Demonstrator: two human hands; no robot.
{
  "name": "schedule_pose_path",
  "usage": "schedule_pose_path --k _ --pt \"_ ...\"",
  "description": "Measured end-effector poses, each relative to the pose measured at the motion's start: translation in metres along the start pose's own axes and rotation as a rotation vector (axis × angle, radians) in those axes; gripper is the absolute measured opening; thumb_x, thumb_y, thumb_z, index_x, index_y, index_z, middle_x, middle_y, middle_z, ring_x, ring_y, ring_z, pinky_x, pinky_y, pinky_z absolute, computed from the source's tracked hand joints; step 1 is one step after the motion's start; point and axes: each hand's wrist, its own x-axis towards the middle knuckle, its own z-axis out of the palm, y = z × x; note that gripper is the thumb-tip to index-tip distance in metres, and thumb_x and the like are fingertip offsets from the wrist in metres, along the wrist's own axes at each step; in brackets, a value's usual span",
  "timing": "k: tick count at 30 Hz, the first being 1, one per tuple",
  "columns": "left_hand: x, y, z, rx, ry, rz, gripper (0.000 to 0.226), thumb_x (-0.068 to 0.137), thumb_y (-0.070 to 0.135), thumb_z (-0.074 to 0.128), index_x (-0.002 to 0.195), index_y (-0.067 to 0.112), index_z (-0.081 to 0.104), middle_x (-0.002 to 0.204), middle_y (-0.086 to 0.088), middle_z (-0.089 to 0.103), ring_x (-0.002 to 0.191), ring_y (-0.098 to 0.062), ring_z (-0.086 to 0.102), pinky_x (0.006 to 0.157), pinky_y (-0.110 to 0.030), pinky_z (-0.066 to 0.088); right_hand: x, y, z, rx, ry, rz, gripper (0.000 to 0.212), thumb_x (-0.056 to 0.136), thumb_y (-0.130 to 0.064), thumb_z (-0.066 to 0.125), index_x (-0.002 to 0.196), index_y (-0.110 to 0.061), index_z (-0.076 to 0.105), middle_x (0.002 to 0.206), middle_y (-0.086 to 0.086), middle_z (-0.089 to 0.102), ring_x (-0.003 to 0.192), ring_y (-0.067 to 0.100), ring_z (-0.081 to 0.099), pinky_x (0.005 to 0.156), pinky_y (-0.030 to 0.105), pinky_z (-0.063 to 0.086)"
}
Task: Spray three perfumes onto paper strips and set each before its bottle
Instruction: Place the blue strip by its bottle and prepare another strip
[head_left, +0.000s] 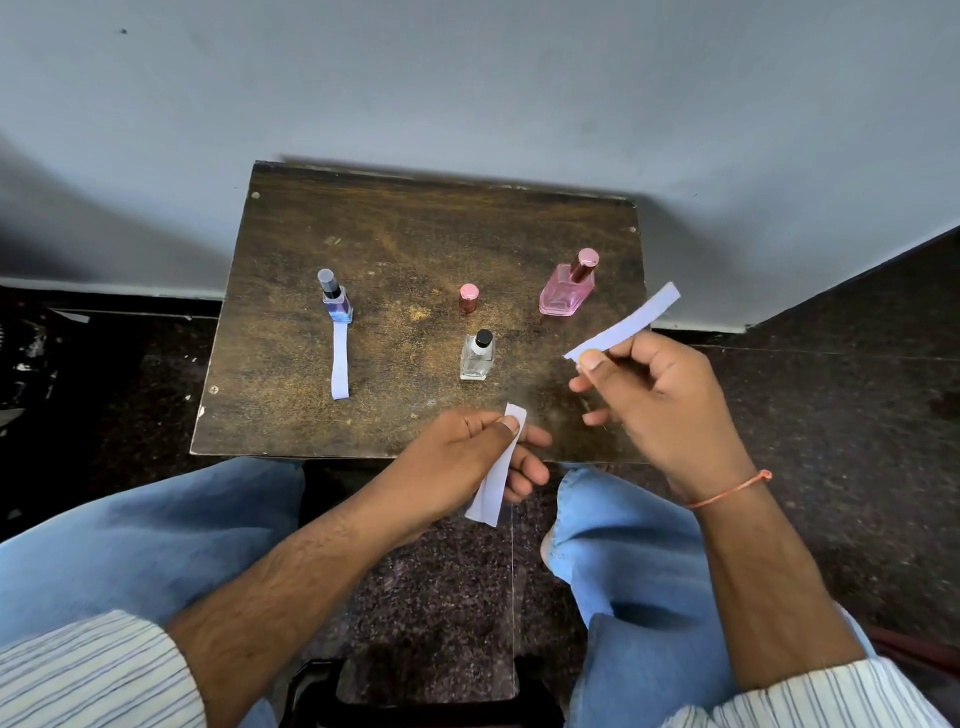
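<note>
Evidently one scent is already dealt with: a paper strip (340, 361) lies flat on the table (415, 223) with its far end touching the blue bottle (336, 300), laid there so the strip can be matched to its perfume. The clear bottle (477, 356) stands near the middle and the pink bottle (569, 288) toward the far right; neither has a strip before it. A small pink cap (468, 297) stands alone between them, though the pink bottle carries a cap of its own, so what it belongs to is unclear.

The left hand (467, 457) pinches a second strip (496, 473) between thumb and fingers over the table's near edge, probably keeping it in reserve. The right hand (654, 400) pinches a third strip (626, 322) by its near end, the free length angled up toward the pink bottle, likely ready for spraying. Whether either held strip is already wet cannot be told.
</note>
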Motion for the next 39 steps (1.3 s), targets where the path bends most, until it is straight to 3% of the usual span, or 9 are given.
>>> schedule_pose_path --k 5,9,12,18,25,28,31,35,39 --pt "0.002 0.005 0.001 -0.025 -0.006 0.041 0.038 0.117 0.026 0.042 0.123 0.007 0.074 0.087 -0.010 0.077 0.076 -0.019 0.071 0.074 -0.029 0.062 -0.002 0.006 0.000 -0.148 -0.001 -0.141 0.015 0.097 -0.017 0.081 0.101 -0.003 0.077 0.086 0.016 0.078 0.083 0.038 0.076 0.062 0.035 0.067" --pt "0.005 0.005 0.005 -0.088 -0.014 0.061 0.038 0.117 0.027 0.043 0.123 0.005 0.073 0.077 -0.002 0.061 0.068 -0.018 0.063 0.071 -0.031 0.059 -0.003 0.008 -0.003 -0.227 -0.007 -0.224 0.018 0.094 -0.027 0.085 0.094 -0.009 0.079 0.084 0.008 0.077 0.074 0.031 0.073 0.067 0.054 0.064" --pt "0.007 0.006 0.008 -0.148 -0.024 0.057 0.036 0.116 0.028 0.044 0.117 0.004 0.072 0.074 0.002 0.050 0.063 -0.014 0.051 0.064 -0.029 0.055 -0.005 0.008 -0.005 -0.290 -0.037 -0.318 0.010 0.092 -0.021 0.087 0.093 -0.012 0.083 0.091 -0.002 0.080 0.080 0.018 0.074 0.074 0.048 0.063" --pt "0.012 0.007 0.009 -0.233 0.015 0.025 0.039 0.104 0.048 0.059 0.094 0.014 0.073 0.069 0.003 0.051 0.059 -0.012 0.047 0.055 -0.027 0.048 -0.006 0.007 -0.006 -0.366 -0.070 -0.451 0.007 0.087 -0.012 0.090 0.092 -0.011 0.085 0.095 -0.004 0.081 0.090 0.012 0.077 0.079 0.036 0.061" --pt "0.013 0.006 0.009 -0.223 -0.007 0.044 0.013 0.097 0.028 0.076 0.095 0.015 0.075 0.070 0.003 0.056 0.058 -0.010 0.047 0.052 -0.022 0.048 -0.007 0.008 -0.006 -0.327 -0.154 -0.479 0.018 0.087 -0.001 0.088 0.098 -0.015 0.087 0.097 -0.009 0.082 0.094 0.011 0.078 0.085 0.035 0.063" --pt "0.014 0.004 0.008 -0.201 0.001 0.053 0.010 0.099 0.025 0.076 0.092 0.018 0.078 0.071 0.003 0.056 0.058 -0.010 0.048 0.053 -0.023 0.048 -0.006 0.010 -0.005 -0.279 -0.148 -0.371 0.024 0.088 -0.003 0.087 0.105 -0.019 0.085 0.099 -0.009 0.082 0.094 0.013 0.078 0.087 0.033 0.063" --pt "0.014 0.003 0.007 -0.145 0.016 0.063 0.012 0.101 0.023 0.074 0.095 0.012 0.074 0.070 0.004 0.057 0.058 -0.010 0.049 0.054 -0.024 0.050 -0.004 0.011 -0.005 -0.204 -0.154 -0.206 0.025 0.096 -0.008 0.080 0.115 -0.025 0.082 0.102 -0.006 0.082 0.094 0.019 0.077 0.085 0.042 0.066" --pt "0.012 0.003 0.007 0.025 -0.002 0.127 0.016 0.104 0.020 0.071 0.089 0.020 0.076 0.070 0.001 0.056 0.059 -0.010 0.051 0.057 -0.026 0.053 -0.005 0.008 0.002 -0.104 -0.223 -0.007 0.011 0.103 -0.023 0.074 0.107 -0.025 0.085 0.100 0.006 0.082 0.086 0.016 0.073 0.071 0.035 0.063" --pt "0.013 0.000 0.007 0.193 -0.001 0.187 0.016 0.104 0.021 0.070 0.103 0.006 0.076 0.067 -0.003 0.056 0.059 -0.011 0.055 0.059 -0.025 0.055 -0.007 0.007 0.010 -0.043 -0.276 0.115 0.011 0.098 -0.029 0.080 0.096 -0.019 0.085 0.088 0.009 0.080 0.076 0.012 0.067 0.064 0.034 0.057"
